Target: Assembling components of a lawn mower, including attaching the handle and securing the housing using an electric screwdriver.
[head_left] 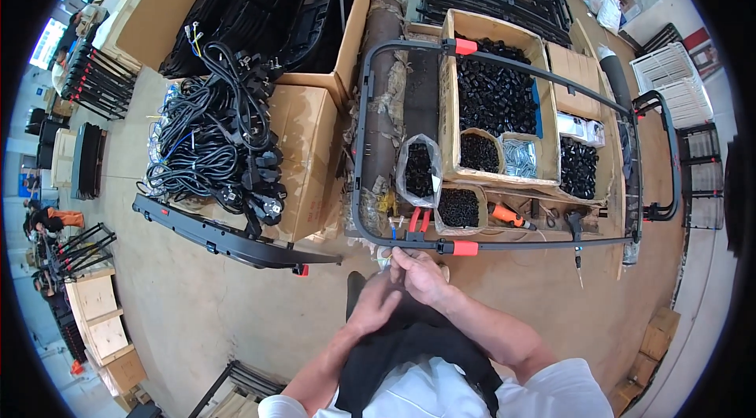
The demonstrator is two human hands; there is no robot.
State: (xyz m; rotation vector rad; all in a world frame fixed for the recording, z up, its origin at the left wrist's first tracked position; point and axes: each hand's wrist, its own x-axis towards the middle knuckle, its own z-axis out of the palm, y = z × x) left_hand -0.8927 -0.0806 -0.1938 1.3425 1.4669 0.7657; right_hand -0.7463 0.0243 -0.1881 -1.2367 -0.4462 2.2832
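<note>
A black tubular frame point(516, 245) with rounded corners and red pieces lies across the work surface before me. Close to its near left corner, my right hand point(421, 276) is closed in a pinch, fingertips at the near bar. My left hand point(375, 308) is closed against it, a little nearer my body. Whatever lies between the fingers is too small and covered to make out. A short blue wire end point(394, 234) shows just beyond the bar, beside a red clip-like piece point(420, 220).
Black power cords point(216, 142) are heaped on a carton at left. A curved black panel point(224, 235) juts out below them. Boxes of small black parts point(492, 91) and screws point(520, 158) sit inside the frame, near an orange screwdriver point(510, 216) and a power driver point(576, 225).
</note>
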